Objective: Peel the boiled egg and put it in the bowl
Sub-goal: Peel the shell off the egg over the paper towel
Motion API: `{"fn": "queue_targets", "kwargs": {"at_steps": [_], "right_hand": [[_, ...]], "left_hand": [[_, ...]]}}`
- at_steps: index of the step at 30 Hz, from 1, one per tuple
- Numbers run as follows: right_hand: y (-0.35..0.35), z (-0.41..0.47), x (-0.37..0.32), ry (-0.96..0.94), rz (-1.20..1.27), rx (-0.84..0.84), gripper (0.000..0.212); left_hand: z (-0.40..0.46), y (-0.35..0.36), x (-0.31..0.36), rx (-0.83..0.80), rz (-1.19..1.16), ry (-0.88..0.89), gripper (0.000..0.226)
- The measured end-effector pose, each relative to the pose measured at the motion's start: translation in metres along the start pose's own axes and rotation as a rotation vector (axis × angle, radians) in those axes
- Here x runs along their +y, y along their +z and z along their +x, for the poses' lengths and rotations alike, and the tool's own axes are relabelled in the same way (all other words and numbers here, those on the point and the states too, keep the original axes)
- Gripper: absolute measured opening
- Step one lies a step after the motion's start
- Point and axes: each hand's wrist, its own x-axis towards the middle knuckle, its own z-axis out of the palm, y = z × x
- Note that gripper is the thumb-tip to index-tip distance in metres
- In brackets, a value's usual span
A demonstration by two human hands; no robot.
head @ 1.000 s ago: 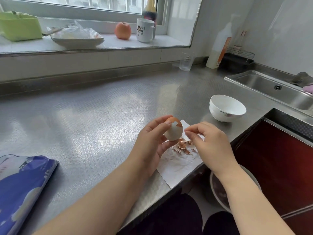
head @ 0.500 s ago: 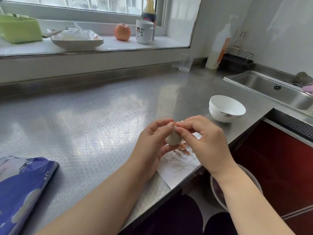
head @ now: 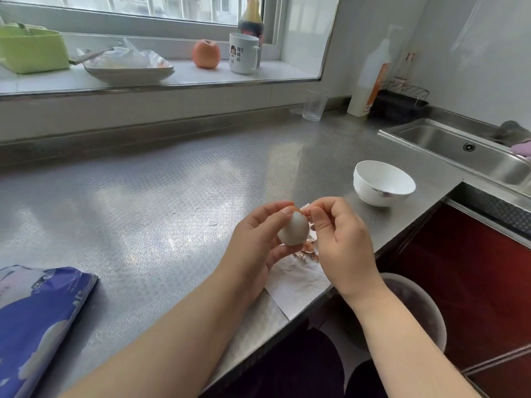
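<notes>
Left hand (head: 258,239) grip closed around mostly peeled white boiled egg (head: 293,228), held above steel bench (head: 143,196); right hand (head: 339,237) fingertips pinched at brown shell cap on top; round white ceramic bowl (head: 383,183) nearby, right

We stand at a patterned stainless steel counter (head: 143,202) under a bright window (head: 161,7), its white tiled sill (head: 201,76) daylit, beside a steel sink (head: 459,150)

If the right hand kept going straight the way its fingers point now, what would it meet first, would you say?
Most likely the egg: the right hand points its fingers toward the shell cap left at the egg's top, held in the left hand. Whether they touch already is unclear.
</notes>
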Motion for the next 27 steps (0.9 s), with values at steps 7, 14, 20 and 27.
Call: {"fn": "queue_targets", "kwargs": {"at_steps": [7,14,20,27], "right_hand": [[-0.016,-0.003,-0.003,0.223,0.308,0.049,0.007],[-0.026,-0.004,0.008,0.081,-0.177,-0.122,0.012],[-0.023,0.003,-0.01,-0.074,0.076,-0.12,0.017],[-0.024,0.01,-0.009,-0.148,0.013,-0.158,0.01]], "left_hand": [[0.002,-0.002,0.004,0.024,-0.082,-0.011,0.015],[0.001,-0.001,0.004,0.019,-0.085,-0.008,0.016],[-0.001,0.0,0.0,-0.034,0.022,0.007,0.013],[-0.002,-0.001,-0.001,-0.061,0.102,0.039,0.014]]}}
